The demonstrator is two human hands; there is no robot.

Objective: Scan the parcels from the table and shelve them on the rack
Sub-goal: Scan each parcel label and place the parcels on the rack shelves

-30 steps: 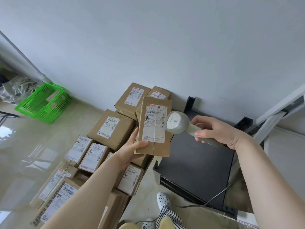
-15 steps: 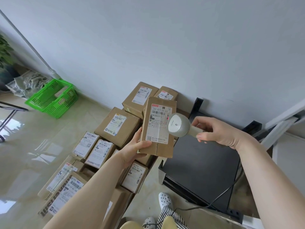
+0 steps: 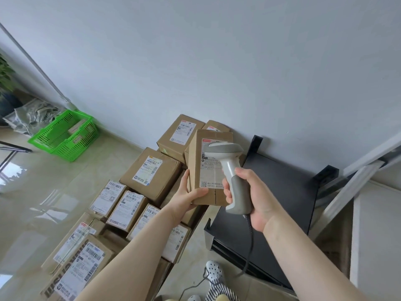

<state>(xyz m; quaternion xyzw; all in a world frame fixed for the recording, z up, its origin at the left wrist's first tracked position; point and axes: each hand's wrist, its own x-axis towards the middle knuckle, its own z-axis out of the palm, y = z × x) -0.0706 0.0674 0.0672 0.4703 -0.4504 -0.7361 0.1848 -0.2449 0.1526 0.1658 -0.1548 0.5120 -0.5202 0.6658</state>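
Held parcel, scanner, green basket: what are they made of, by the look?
Held parcel: brown corrugated cardboard, matte, taped seam, white paper label. Barcode scanner: moulded plastic, light grey and smooth; the darker grip may be rubbery. Green basket: moulded plastic lattice with a slight gloss.

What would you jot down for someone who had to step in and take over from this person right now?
Left hand: holds a brown parcel upright by its lower left corner, label facing the camera.
Right hand: fingers wrapped round the grey handle of the corded scanner, whose head is over the label's top.
Other parcels lie label up, packed together to the left below the hands. The black rack stands to the right, its top shelf bare in this view.
Done: one parcel picked up and under the scanner.
Left: confirm the scan, shelve it on the rack, then repeat for the rest.
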